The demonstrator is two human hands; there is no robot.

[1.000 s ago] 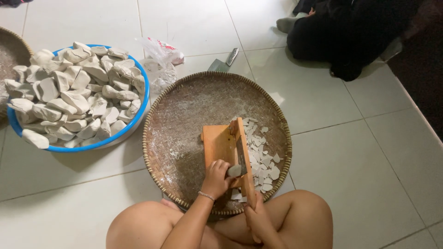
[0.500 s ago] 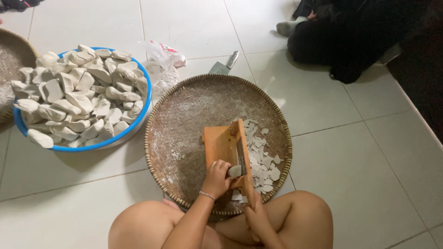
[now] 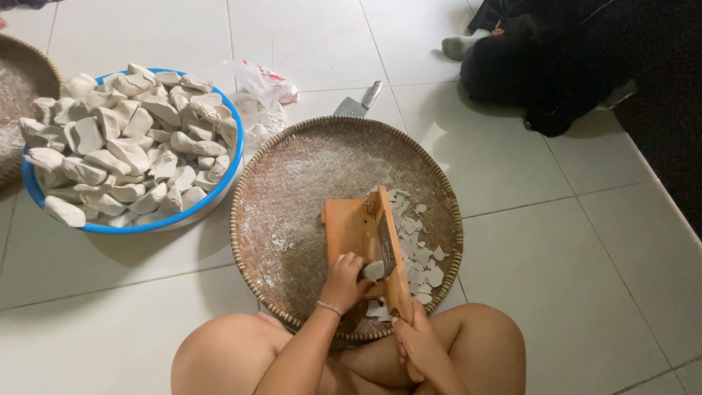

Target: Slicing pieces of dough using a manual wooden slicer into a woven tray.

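A pale chunk (image 3: 374, 270) sits on the wooden slicer board (image 3: 356, 232) against its blade, pinched by the closed left hand (image 3: 344, 281). The right hand (image 3: 418, 338) is wrapped shut around the slicer's near end, steadying it. Slicing looks underway; the next pass calls for fingertips kept clear of the blade. White slices (image 3: 418, 245) litter the woven tray (image 3: 292, 183); more chunks fill the blue basin (image 3: 219, 196) on the floor.
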